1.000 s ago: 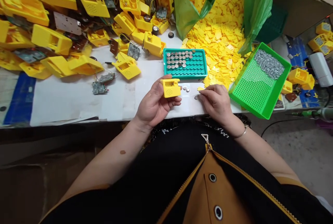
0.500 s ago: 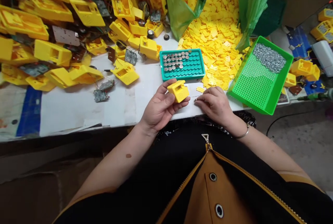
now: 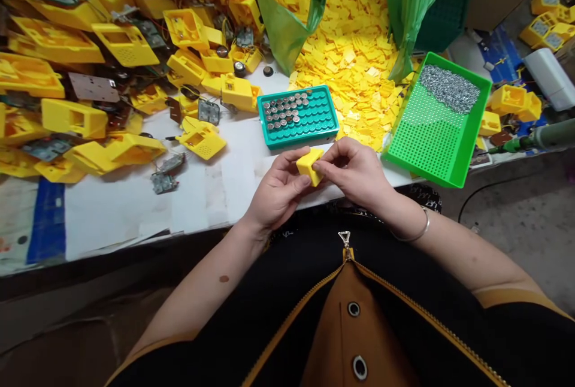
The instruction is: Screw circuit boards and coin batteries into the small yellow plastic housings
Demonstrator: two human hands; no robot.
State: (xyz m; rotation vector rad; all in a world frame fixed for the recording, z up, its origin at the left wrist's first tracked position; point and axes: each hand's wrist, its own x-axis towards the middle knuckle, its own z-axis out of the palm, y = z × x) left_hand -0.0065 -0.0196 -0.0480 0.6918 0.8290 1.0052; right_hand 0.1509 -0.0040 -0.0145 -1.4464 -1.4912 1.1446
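Observation:
My left hand (image 3: 281,186) is closed around a small yellow plastic casing (image 3: 308,161), with the thumb below and the fingers behind. The casing has been turned so a smooth side faces up. From the right, my right hand (image 3: 357,171) pinches the casing's edge, thumb against its near face. Whether a small part also sits in the right fingers is hidden. Just beyond both hands lies a teal tray (image 3: 314,134) with rows of round pockets, several of them filled with silvery button cells.
A green basket (image 3: 431,162) holding small metal screws (image 3: 449,88) stands at right. Behind the tray, a green bag (image 3: 291,15) spills flat yellow pieces (image 3: 350,57). Yellow housings with wires and circuit boards (image 3: 206,90) crowd the left. A screwdriver-like tool (image 3: 534,138) points in from the right.
My right hand has moved left and up from the table edge onto the casing. The left hand has rotated the casing, so its perforated, open face no longer shows. The view has shifted slightly right.

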